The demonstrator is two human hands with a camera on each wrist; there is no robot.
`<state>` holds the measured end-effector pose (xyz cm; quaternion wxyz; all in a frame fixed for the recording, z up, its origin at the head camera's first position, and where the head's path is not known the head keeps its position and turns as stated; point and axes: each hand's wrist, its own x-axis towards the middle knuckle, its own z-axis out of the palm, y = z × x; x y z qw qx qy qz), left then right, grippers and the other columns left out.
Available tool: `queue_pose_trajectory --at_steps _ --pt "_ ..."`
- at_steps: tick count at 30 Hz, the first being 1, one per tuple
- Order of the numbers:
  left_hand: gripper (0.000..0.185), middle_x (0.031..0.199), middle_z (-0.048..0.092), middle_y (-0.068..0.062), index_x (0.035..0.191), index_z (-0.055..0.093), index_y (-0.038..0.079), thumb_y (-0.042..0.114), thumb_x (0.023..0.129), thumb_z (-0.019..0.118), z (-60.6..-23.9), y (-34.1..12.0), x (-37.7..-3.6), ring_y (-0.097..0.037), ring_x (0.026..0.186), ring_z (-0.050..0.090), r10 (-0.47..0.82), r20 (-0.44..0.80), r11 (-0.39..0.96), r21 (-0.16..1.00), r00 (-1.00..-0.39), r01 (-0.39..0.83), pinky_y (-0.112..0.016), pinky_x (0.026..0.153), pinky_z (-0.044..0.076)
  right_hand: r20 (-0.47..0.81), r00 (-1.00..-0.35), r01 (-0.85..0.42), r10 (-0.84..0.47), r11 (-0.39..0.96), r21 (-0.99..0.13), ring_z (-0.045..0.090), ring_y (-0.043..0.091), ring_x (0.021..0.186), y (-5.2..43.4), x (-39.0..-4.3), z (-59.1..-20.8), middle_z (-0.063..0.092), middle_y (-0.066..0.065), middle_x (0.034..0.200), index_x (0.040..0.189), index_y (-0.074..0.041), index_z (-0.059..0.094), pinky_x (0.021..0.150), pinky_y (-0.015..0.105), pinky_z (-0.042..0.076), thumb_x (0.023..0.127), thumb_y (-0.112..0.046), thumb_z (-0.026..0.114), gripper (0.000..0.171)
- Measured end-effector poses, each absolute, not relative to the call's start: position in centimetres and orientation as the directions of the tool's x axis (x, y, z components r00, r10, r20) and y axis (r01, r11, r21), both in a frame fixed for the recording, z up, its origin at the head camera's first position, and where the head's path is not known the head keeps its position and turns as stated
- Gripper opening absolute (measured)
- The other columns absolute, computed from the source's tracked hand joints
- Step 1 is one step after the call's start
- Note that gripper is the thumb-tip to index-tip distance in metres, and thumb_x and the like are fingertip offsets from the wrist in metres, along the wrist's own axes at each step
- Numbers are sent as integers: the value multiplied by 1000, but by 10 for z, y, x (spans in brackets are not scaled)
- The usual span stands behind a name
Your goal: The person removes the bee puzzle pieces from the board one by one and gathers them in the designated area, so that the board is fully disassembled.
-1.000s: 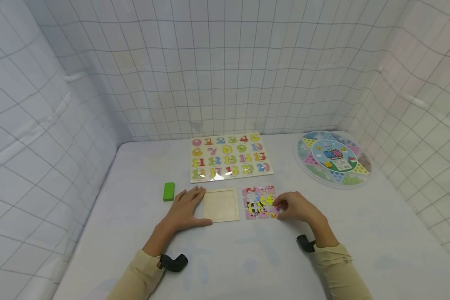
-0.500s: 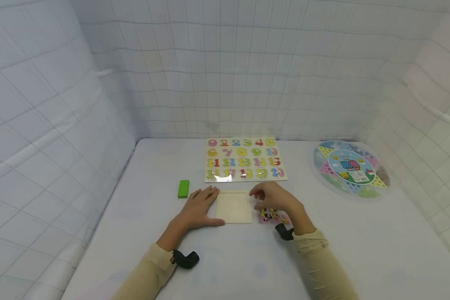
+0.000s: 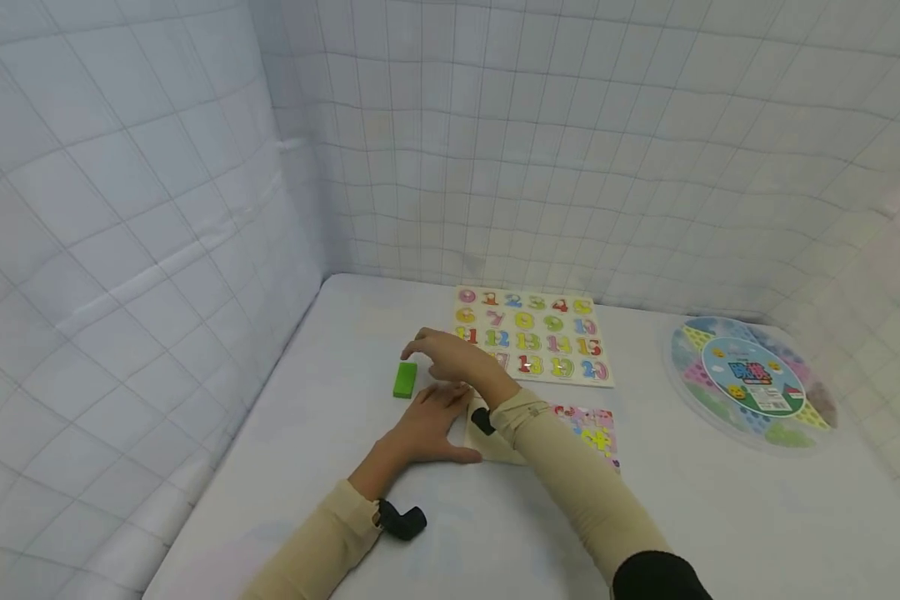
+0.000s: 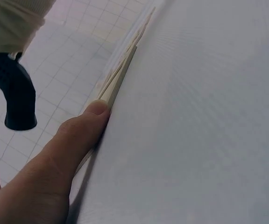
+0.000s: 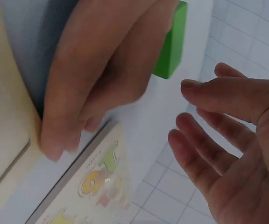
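Observation:
My left hand [image 3: 429, 425] lies spread along the left side of a shallow wooden puzzle tray [image 3: 495, 452], its thumb [image 4: 81, 133] resting on the near edge. In the right wrist view the left fingertips touch the tray's rim [image 5: 20, 170]. My right hand [image 3: 453, 357] crosses above the left, its fingers loosely bent beside a green block [image 3: 405, 382]. In the right wrist view a gap shows between that hand [image 5: 242, 135] and the block [image 5: 173, 51], with nothing held. The right forearm hides much of the tray and part of a pink jigsaw [image 3: 600, 429].
A number puzzle board [image 3: 528, 321] lies behind the tray, partly covered by the right hand. Farther right is a round, star-patterned game board [image 3: 753, 379]. Grid-patterned cloth walls [image 3: 540, 167] enclose the white table [image 3: 690, 517] at the back and sides.
My right hand has left the jigsaw and swung left over the tray and left hand to the green block. The left hand has stayed at the tray. The head view has turned left.

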<state>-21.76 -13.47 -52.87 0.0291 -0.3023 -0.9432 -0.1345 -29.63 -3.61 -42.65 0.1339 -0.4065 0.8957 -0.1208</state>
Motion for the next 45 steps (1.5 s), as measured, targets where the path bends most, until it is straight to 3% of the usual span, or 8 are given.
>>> queue_pose_trajectory --at_steps 4,12,19,22,25,30,37,45 --pt "102 151 25 5 147 21 25 82 66 47 -530 -119 -218 -17 140 20 583 174 753 252 -794 608 -48 112 17 -161 -641 -722 -751 660 -207 46 15 120 -36 -300 -445 49 -5 132 115 -29 62 95 27 43 82 -1 62 43" --pt "104 153 21 6 147 21 26 87 64 40 -539 -129 -217 -17 141 16 557 211 765 246 -803 595 -48 112 15 -118 -617 -759 -778 628 -172 53 7 96 -40 -302 -464 61 -10 109 105 -23 62 87 22 44 82 -15 65 25" --pt "107 153 21 1 147 22 18 86 65 40 -537 -143 -214 -19 141 19 535 152 786 271 -831 556 -48 111 20 -30 -735 -647 -677 715 -266 59 11 93 4 -295 -443 66 -6 101 106 -19 64 80 27 49 80 -32 69 29" --pt "109 151 26 -1 146 26 16 87 64 41 -536 -150 -207 -18 140 23 521 101 803 280 -848 527 -46 111 20 89 -849 -517 -520 786 -340 61 14 85 58 -284 -438 68 -4 99 108 -20 64 68 27 49 79 -37 69 34" --pt "111 150 30 0 145 27 15 87 62 43 -535 -157 -202 -17 139 24 503 78 817 283 -861 503 -43 112 19 221 -943 -319 -249 866 -385 63 19 76 123 -273 -440 70 2 95 106 -18 64 54 25 45 80 -38 68 33" --pt "111 149 32 1 145 28 15 87 62 44 -532 -171 -200 -17 139 25 495 116 823 253 -861 508 -42 112 20 327 -936 -15 129 915 -404 61 25 66 201 -265 -447 69 14 93 94 -12 64 41 27 37 80 -36 68 28" --pt "110 150 29 2 145 27 16 87 63 42 -533 -172 -202 -16 140 22 496 99 820 273 -863 503 -42 114 17 70 -977 166 203 921 -352 58 23 67 235 -264 -471 67 12 93 94 -12 63 47 29 38 78 -40 69 33" --pt "108 148 33 1 144 31 16 85 63 46 -535 -169 -198 -18 138 27 485 120 822 276 -866 499 -44 112 20 -97 -986 160 136 934 -321 59 27 85 240 -254 -468 67 14 106 114 -12 63 57 32 42 78 -42 67 47"
